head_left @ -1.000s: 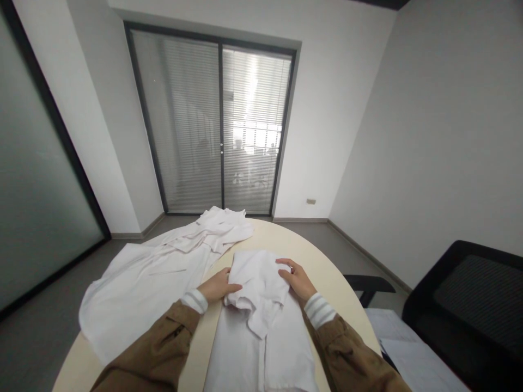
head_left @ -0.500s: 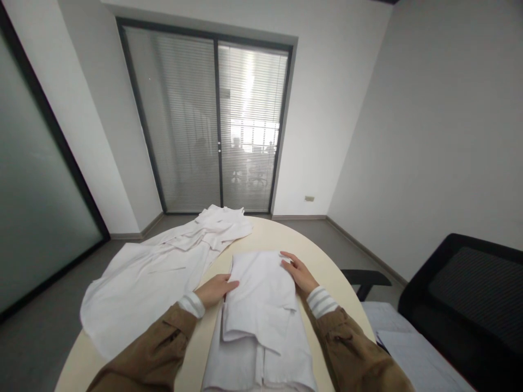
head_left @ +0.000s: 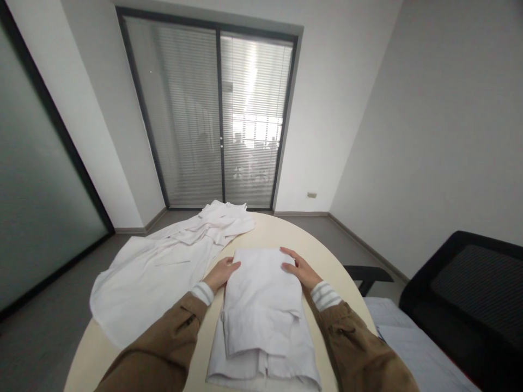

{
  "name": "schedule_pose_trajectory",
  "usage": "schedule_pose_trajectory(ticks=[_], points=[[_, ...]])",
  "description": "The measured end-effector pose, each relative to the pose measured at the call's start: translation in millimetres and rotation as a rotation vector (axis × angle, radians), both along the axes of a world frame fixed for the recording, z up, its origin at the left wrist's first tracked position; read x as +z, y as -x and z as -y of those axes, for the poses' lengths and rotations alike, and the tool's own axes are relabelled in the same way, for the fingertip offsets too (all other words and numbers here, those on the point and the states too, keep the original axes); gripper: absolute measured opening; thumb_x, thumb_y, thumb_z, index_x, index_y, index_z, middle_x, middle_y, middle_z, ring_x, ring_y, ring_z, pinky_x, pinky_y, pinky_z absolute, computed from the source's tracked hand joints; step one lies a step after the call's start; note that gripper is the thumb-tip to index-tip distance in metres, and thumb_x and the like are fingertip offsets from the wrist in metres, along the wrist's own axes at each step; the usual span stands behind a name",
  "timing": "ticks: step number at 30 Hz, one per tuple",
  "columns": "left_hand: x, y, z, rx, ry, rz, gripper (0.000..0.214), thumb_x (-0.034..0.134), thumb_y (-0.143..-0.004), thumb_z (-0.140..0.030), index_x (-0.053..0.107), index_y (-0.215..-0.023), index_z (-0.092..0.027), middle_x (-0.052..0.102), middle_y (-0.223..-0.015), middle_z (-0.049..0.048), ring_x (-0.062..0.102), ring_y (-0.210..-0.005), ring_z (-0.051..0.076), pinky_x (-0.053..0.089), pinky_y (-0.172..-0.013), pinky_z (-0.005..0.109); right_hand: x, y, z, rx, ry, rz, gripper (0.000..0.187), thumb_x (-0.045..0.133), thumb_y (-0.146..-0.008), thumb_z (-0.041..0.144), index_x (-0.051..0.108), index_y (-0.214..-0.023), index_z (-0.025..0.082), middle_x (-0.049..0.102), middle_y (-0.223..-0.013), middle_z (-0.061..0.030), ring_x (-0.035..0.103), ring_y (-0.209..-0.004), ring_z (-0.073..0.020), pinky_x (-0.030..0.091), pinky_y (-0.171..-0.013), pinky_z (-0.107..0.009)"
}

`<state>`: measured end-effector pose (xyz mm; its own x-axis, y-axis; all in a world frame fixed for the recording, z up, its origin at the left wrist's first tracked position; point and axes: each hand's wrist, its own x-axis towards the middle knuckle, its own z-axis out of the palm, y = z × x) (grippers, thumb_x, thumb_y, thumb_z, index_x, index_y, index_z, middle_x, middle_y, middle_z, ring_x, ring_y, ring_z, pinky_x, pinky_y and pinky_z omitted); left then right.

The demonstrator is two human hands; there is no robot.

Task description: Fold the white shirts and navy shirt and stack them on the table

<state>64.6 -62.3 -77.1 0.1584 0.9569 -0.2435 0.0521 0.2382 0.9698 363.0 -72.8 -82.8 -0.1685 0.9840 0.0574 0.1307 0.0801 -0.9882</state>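
Observation:
A folded white shirt (head_left: 261, 305) lies lengthwise on the round cream table (head_left: 281, 224), its upper layer doubled back over a longer lower one. At its far left corner, my left hand (head_left: 222, 272) grips the edge, thumb on top and the other fingers mostly hidden. My right hand (head_left: 302, 269) holds the opposite far corner, thumb on the cloth and index finger along the edge. To the left, a second white shirt (head_left: 151, 277) is spread out, its far end bunched up.
A black mesh chair (head_left: 469, 294) with an armrest (head_left: 370, 273) stands at the right of the table. Pale cloth (head_left: 408, 337) lies on its seat. Beyond the table are a glazed door with blinds (head_left: 188, 120) and white walls.
My left hand has slid slightly up along the shirt's left edge. The doubled upper layer lies straighter and flatter, its near edge more even. The view has shifted a little.

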Motion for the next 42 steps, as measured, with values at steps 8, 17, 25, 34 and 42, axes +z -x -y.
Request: schedule_pose_trajectory(ticks=[8,17,25,34,42], points=[[1.9,5.8,-2.4,-0.14,0.1,0.076,0.035,0.078,-0.062,-0.033,0.065,-0.089,-0.015,0.067,-0.065,-0.0008,0.062,-0.056,0.017,0.047,-0.054,0.026,-13.1,2.2,-10.9,-0.126,0.015,-0.123,0.066,0.074,-0.074,0.042,0.053,-0.133,0.022,0.071,-0.101,-0.0062,0.067,-0.089,-0.0215,0.054,-0.081,-0.036],[-2.8,-5.4,-15.8,0.003,-0.069,0.179,0.034,0.07,-0.072,-0.048,0.064,-0.079,-0.015,0.073,-0.082,0.0096,0.067,-0.08,0.024,0.05,-0.074,0.033,-13.8,0.4,-8.1,0.107,-0.049,-0.027,0.081,0.071,-0.067,0.019,0.043,-0.143,0.025,0.067,-0.09,0.0015,0.063,-0.077,-0.0164,0.052,-0.072,-0.03],[-9.5,-2.3,-17.4,0.088,-0.191,0.199,0.03,0.075,-0.063,-0.037,0.061,-0.078,-0.017,0.067,-0.071,-0.0001,0.063,-0.072,0.019,0.048,-0.069,0.029,-13.0,-5.4,-10.4,0.037,-0.113,0.05,0.082,0.077,-0.065,0.026,0.048,-0.142,0.025,0.066,-0.115,-0.0056,0.063,-0.1,-0.0242,0.05,-0.092,-0.039],[-11.3,-2.5,-18.6,0.086,-0.137,0.195,0.046,0.079,-0.067,-0.04,0.061,-0.103,-0.016,0.073,-0.097,0.0107,0.069,-0.089,0.025,0.053,-0.081,0.036,-12.2,1.6,-8.9,-0.051,-0.073,-0.002,0.07,0.078,-0.071,0.039,0.053,-0.133,0.02,0.066,-0.116,-0.0087,0.064,-0.1,-0.0231,0.051,-0.091,-0.039],[-15.4,9.6,-18.2,-0.07,-0.122,0.025,0.055,0.082,-0.059,-0.032,0.065,-0.107,-0.011,0.074,-0.108,0.0153,0.067,-0.106,0.033,0.05,-0.094,0.044,-17.7,-0.7,-11.6,-0.038,-0.054,0.136,0.057,0.07,-0.077,0.048,0.06,-0.124,0.018,0.07,-0.096,-0.006,0.065,-0.084,-0.0211,0.053,-0.078,-0.037]])
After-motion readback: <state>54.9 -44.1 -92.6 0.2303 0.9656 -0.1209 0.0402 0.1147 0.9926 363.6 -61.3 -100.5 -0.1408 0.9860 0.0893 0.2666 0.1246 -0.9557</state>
